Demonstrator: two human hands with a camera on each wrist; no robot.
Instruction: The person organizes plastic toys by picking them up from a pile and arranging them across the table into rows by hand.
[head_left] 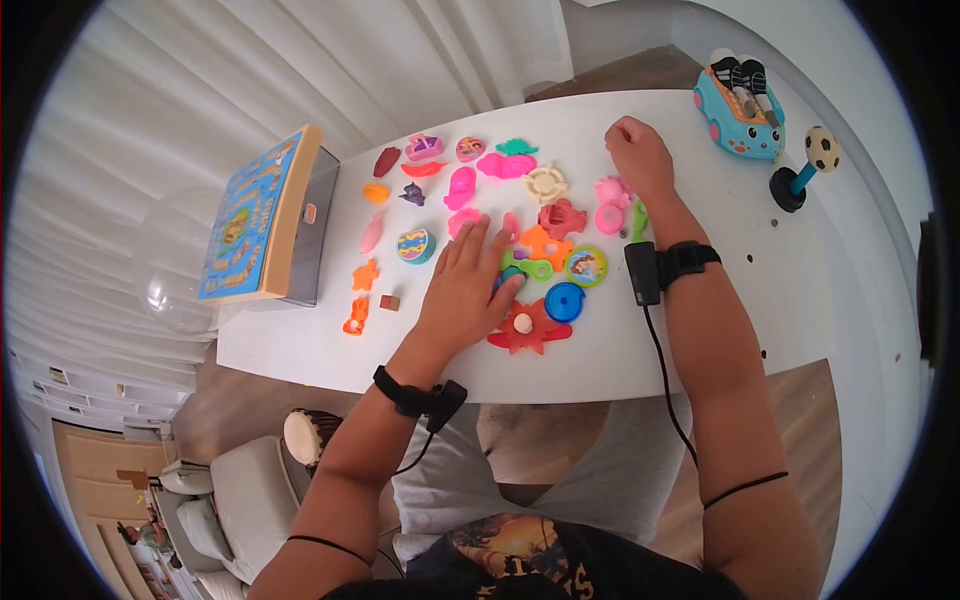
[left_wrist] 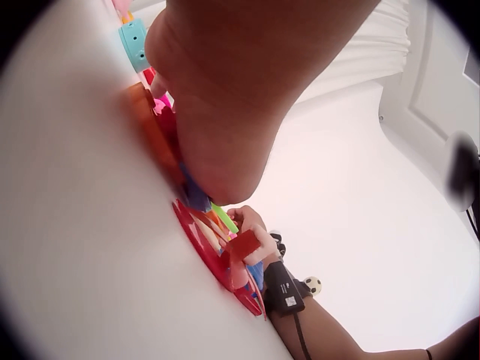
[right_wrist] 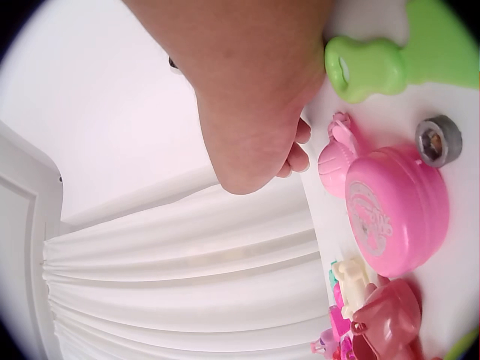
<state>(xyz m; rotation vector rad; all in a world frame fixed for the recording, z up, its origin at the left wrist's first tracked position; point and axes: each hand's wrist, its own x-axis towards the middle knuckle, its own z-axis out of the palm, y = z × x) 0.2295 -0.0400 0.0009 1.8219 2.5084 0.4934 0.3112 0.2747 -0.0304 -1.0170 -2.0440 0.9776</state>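
Note:
My left hand (head_left: 465,290) lies palm down with fingers extended over the middle of the toys, beside a pink piece (head_left: 463,222) and a green spoon-like piece (head_left: 538,269); what lies under the palm is hidden. Below its fingertips side is a red-orange leaf shape (head_left: 530,328) near a blue round lid (head_left: 565,302). My right hand (head_left: 642,160) rests at the table's far right part, fingers loosely curled with nothing seen in them. In the right wrist view a pink round case (right_wrist: 394,210) and a green piece (right_wrist: 367,69) lie near that hand (right_wrist: 255,135).
A box with a blue illustrated panel (head_left: 250,220) stands at the left of the white table (head_left: 450,370). A turquoise toy car (head_left: 740,120) with small shoes and a soccer-ball toy (head_left: 822,150) stand at the right. Orange shapes (head_left: 356,314) and a small cube (head_left: 389,302) lie left.

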